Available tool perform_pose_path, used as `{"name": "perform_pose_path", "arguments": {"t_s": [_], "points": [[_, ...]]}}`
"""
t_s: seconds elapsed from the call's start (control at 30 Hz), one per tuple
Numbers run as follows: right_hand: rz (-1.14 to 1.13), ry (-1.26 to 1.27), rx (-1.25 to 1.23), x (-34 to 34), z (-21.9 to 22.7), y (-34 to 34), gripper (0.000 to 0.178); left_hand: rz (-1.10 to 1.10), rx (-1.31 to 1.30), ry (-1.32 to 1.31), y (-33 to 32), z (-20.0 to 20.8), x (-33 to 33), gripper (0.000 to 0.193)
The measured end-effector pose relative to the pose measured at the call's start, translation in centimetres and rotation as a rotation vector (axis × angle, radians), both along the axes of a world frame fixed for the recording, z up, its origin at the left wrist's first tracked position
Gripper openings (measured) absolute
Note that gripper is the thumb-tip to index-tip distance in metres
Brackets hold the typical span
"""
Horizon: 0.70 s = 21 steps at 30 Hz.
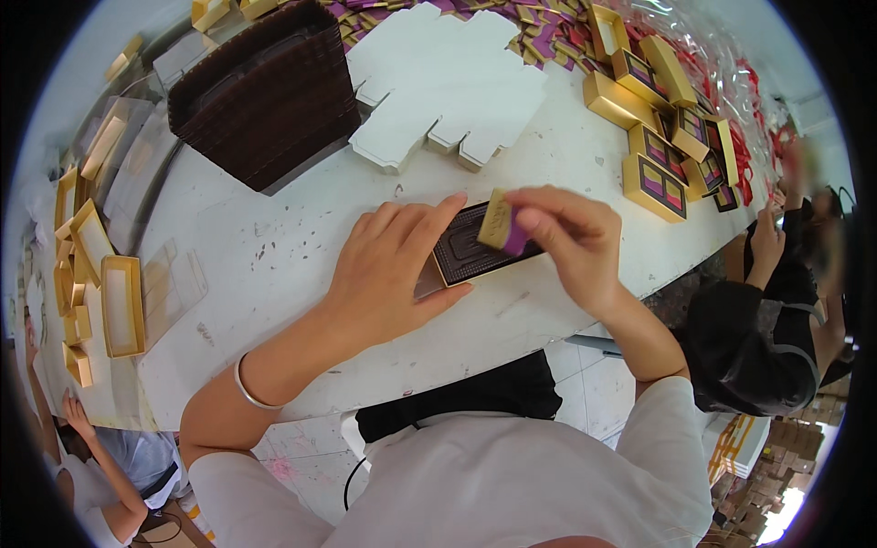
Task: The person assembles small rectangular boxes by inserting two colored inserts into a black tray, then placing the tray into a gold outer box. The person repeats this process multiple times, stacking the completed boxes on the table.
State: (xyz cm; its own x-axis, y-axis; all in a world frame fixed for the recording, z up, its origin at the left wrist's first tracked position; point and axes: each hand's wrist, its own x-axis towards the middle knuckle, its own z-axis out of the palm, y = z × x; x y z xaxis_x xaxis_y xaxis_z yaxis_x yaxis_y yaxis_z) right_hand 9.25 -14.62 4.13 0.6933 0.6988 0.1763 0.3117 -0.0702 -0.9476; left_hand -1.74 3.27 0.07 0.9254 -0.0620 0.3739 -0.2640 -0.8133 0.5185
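Fairly bright, diffuse light covers the white tabletop (265, 274) around the gripping right hand (575, 239), leaving soft shadows; that hand looks slightly blurred. Glints streak the clear plastic (685, 41) beyond it to the right, and glare burns out behind it, rightward. Edges bow toward a black rim (fringed faintly blue).

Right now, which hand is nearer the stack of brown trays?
Left. The left hand, holding the open box, is below and right of the brown trays in view; the right hand, holding a small gold piece, is farther right.
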Motion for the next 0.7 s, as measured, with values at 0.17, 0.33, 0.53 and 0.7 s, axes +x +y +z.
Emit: {"name": "perform_pose_path", "arguments": {"t_s": [0.17,0.33,0.53,0.7], "points": [[0.157,-0.595,-0.044,-0.3,-1.5,-0.4,0.033,0.014,0.020,-0.062,0.0,-0.4,0.0,0.075],[0.174,-0.773,-0.052,-0.1,-2.3,0.1,0.028,-0.001,-0.018,0.027,-0.2,0.0,0.0,0.077],[0.256,-0.605,-0.351,1.1,-1.0,2.0,0.018,-0.010,-0.004,-0.003,-0.3,-0.2,0.4,0.076],[0.375,-0.370,-0.158,3.0,-0.6,1.8,0.005,-0.010,0.016,-0.015,-0.2,-0.2,0.3,0.075]]}}
